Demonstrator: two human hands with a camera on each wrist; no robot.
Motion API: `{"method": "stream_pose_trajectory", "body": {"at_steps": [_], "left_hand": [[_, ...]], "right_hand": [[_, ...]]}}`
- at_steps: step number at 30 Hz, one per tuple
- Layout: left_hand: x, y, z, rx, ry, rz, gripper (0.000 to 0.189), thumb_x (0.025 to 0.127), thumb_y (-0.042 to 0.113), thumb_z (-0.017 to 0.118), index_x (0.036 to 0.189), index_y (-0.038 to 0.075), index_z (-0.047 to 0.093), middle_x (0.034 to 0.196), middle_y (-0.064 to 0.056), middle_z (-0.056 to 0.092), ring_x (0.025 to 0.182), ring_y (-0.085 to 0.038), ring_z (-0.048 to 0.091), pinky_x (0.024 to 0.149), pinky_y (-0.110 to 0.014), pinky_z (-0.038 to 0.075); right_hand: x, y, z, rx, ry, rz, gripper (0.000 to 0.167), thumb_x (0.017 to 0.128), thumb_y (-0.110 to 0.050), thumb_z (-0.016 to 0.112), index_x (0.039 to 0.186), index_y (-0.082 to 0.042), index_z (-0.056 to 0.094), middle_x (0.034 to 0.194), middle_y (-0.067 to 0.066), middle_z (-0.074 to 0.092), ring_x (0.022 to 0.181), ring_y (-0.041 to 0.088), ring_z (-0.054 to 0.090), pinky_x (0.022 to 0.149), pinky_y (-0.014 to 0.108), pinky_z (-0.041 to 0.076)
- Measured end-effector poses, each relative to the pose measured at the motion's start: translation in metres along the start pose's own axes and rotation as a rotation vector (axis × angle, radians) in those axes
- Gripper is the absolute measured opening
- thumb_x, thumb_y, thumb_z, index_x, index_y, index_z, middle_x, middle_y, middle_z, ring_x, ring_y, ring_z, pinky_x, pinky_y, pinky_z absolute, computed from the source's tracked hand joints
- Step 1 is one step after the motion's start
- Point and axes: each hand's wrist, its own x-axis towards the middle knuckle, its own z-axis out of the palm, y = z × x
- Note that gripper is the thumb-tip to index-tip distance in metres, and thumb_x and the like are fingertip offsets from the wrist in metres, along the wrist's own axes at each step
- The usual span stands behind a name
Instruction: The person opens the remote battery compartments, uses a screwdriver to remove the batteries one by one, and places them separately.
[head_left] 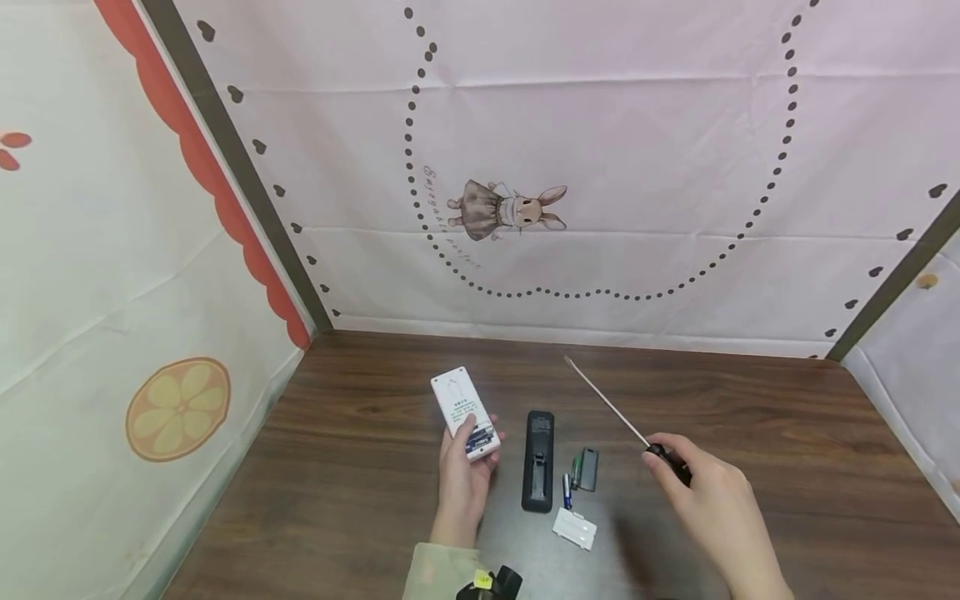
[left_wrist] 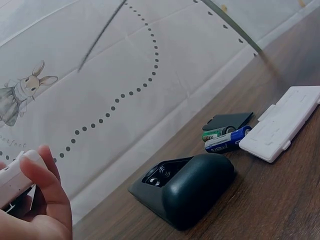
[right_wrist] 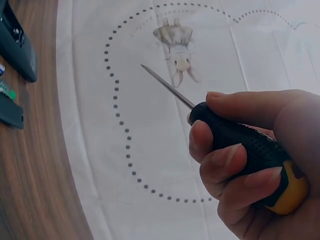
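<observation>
My left hand (head_left: 465, 483) grips a white remote control (head_left: 457, 404) with its printed back facing up. The uncovered battery compartment (head_left: 481, 440) at its near end has dark shapes in it that look like batteries. In the right wrist view, my right hand (right_wrist: 255, 160) curls around the black and yellow handle of a screwdriver (right_wrist: 170, 90); its long thin shaft points up and to the left in the head view. Between the hands, a black remote control (head_left: 537, 462) lies back up on the table, its battery compartment uncovered.
Right of the black remote lie a dark battery cover (head_left: 589, 470), a green battery (head_left: 576, 472), a blue battery (head_left: 567, 492) and a white battery cover (head_left: 575, 529). The brown wooden table (head_left: 360, 483) meets printed cloth walls (head_left: 637, 167) at the back and sides.
</observation>
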Motion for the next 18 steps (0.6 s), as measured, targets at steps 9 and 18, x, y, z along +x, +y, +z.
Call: {"method": "stream_pose_trajectory", "body": {"at_steps": [9,18], "left_hand": [[-0.001,0.003,-0.001,0.020,-0.002,-0.006,0.057,0.085,0.045,0.054,0.131,0.017,0.035,0.120,-0.023,0.047,0.080,-0.024,0.059,0.051,-0.021,0.041],[-0.001,0.003,-0.002,0.019,-0.008,-0.004,0.052,0.088,0.040,0.051,0.130,0.015,0.036,0.116,-0.023,0.049,0.074,-0.020,0.059,0.049,-0.020,0.038]], "right_hand": [[0.000,0.010,0.002,0.027,-0.051,0.063,0.018,0.083,-0.035,0.062,0.098,-0.026,0.062,0.069,-0.013,0.051,0.058,0.006,0.044,0.053,0.026,0.036],[0.001,0.018,0.006,0.029,-0.085,0.111,0.021,0.084,-0.038,0.059,0.099,-0.023,0.062,0.071,-0.011,0.053,0.060,0.008,0.046,0.055,0.027,0.037]]}}
